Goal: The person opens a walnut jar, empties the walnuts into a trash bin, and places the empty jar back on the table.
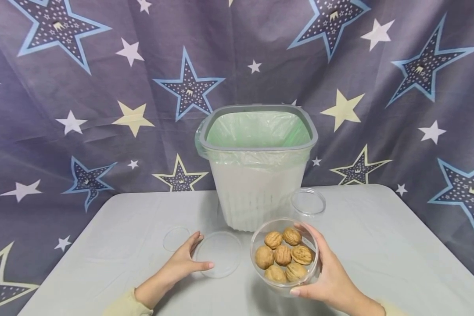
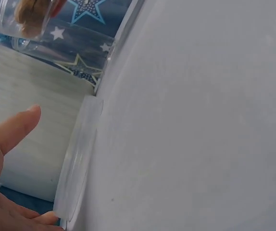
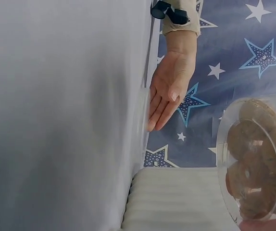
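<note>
Several walnuts (image 1: pixel 282 255) lie in a clear round plastic container (image 1: pixel 256 270), which my right hand (image 1: pixel 327 273) grips by its right side, raised and tilted so its open top faces the camera. In the right wrist view the walnuts (image 3: pixel 253 166) show through the container's clear bottom. My left hand (image 1: pixel 183 259) is beside a large clear round lid (image 1: pixel 221 254) on the table, fingers straight and thumb spread over its near edge. The left wrist view shows the fingertips right at the rim of the lid (image 2: pixel 78 159).
A white bin (image 1: pixel 260 188) with a grey rim and green liner stands at the table's back middle. Next to it is another clear round container (image 1: pixel 308 202). A smaller clear lid (image 1: pixel 176 239) lies left of the large one. A star-patterned curtain (image 1: pixel 134 92) hangs behind.
</note>
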{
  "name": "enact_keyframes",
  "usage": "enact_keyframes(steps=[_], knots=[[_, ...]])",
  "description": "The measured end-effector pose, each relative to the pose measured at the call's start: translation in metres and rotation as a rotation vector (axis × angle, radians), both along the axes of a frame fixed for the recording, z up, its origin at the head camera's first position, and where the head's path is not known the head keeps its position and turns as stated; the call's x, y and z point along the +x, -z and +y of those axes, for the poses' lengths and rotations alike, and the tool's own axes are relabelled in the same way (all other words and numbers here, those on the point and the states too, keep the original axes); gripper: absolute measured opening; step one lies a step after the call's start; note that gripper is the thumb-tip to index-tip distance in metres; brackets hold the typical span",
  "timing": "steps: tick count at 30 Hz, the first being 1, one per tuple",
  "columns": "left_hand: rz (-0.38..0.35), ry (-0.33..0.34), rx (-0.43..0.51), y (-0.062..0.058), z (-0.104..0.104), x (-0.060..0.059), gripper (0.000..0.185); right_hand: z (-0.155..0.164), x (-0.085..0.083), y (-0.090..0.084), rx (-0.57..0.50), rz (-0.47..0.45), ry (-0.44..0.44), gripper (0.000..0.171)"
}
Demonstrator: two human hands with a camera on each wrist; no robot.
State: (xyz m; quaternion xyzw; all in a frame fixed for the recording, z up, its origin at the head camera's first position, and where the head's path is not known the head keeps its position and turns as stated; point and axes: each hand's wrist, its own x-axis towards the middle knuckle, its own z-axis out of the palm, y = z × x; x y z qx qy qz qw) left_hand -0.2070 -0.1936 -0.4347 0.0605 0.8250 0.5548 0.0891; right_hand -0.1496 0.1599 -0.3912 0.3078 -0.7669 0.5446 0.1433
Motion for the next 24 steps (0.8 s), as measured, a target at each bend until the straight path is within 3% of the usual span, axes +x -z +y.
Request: enact_keyframes(steps=[4,10,15,19,24], knots=[[0.017,0.001,-0.012,-0.005,-0.001,-0.002,0.104,0.0,-0.001,-0.005,0.011,0.015,-0.005,0.119],[0.063,0.04,-0.02,-0.023,-0.004,-0.007,0.102,0.0,-0.001,-0.018,0.004,0.017,-0.02,0.118],[0.128,0.072,-0.014,-0.042,-0.002,-0.012,0.094,0.0,0.001,-0.031,-0.023,0.003,-0.023,0.115],[0.179,0.06,-0.025,-0.059,0.001,-0.017,0.086,0.002,0.003,-0.038,-0.047,-0.01,-0.053,0.112],[0.294,0.031,-0.017,-0.085,0.003,-0.024,0.078,0.008,0.005,-0.046,-0.06,-0.033,-0.077,0.11]])
